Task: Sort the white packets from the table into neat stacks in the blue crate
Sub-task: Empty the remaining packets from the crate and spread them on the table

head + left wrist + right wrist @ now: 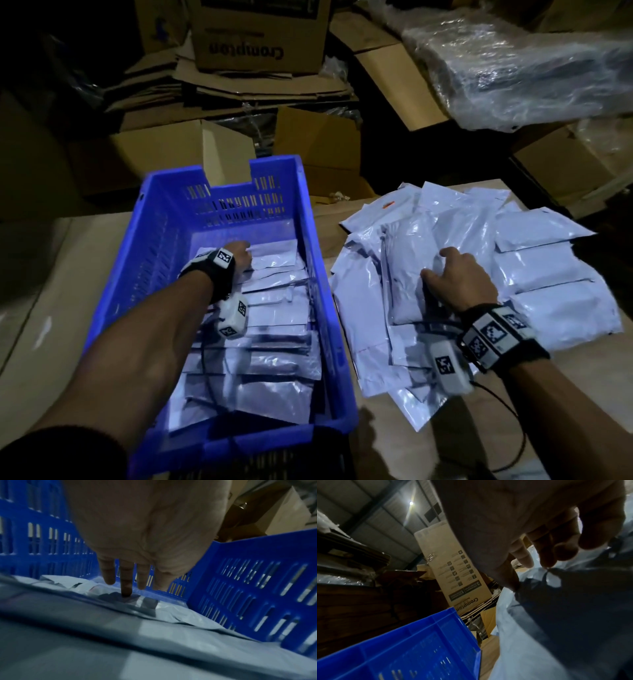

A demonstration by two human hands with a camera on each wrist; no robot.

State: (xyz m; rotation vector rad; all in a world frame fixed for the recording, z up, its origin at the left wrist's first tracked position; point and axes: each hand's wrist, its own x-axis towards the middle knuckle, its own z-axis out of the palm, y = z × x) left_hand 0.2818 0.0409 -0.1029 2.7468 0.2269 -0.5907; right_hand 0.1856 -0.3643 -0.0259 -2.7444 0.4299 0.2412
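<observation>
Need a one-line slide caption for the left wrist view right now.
Left hand presses straight fingers onto white packets stacked inside the blue crate.

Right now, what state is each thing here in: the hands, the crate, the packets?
left hand: inside the crate, straight fingers pressing on the stacked packets.
right hand: on the table pile, fingers curled on a packet.
blue crate: partly filled.
packets in crate: overlapping rows.
loose packets: untidy heap on the table.
cardboard boxes: stacked behind.
</observation>
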